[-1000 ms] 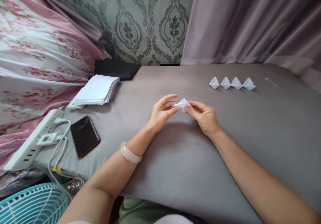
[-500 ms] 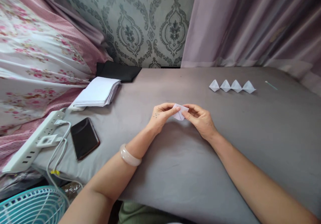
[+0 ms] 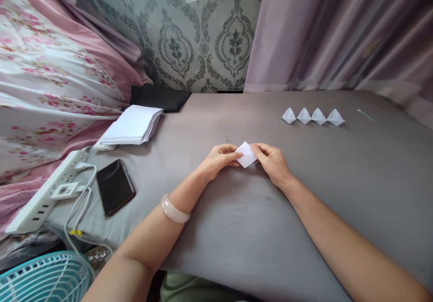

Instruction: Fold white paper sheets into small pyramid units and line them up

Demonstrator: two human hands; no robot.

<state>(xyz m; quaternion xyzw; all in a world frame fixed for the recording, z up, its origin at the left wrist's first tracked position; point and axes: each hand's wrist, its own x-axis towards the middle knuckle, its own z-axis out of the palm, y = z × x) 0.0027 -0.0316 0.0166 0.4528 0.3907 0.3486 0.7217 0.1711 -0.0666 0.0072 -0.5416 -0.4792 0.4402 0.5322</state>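
Between my hands is a small folded white paper [image 3: 246, 156], flat and diamond-shaped, with a crease running across it. My left hand [image 3: 219, 160] pinches its left corner, thumb on top and fingers beneath. On the other side my right hand [image 3: 273, 162] grips the right corner with the thumb against the edge; some of its fingers are hidden behind the paper. Both hands are low over the grey cloth. Farther back on the right stand several folded white paper shapes [image 3: 318, 116] in a row, pointed at the top.
A stack of white paper [image 3: 131, 123] lies at the back left, in front of a black folded item [image 3: 160, 98]. Nearer are a phone [image 3: 115, 187] and a power strip [image 3: 47, 193] with cables. A fan [image 3: 43, 277] fills the lower left corner. A thin cotton swab [image 3: 366, 114] lies far right.
The paper between my hands has turned from an uneven shape with loose flaps to a neat flat diamond. My fingers have shifted to its left and right corners.
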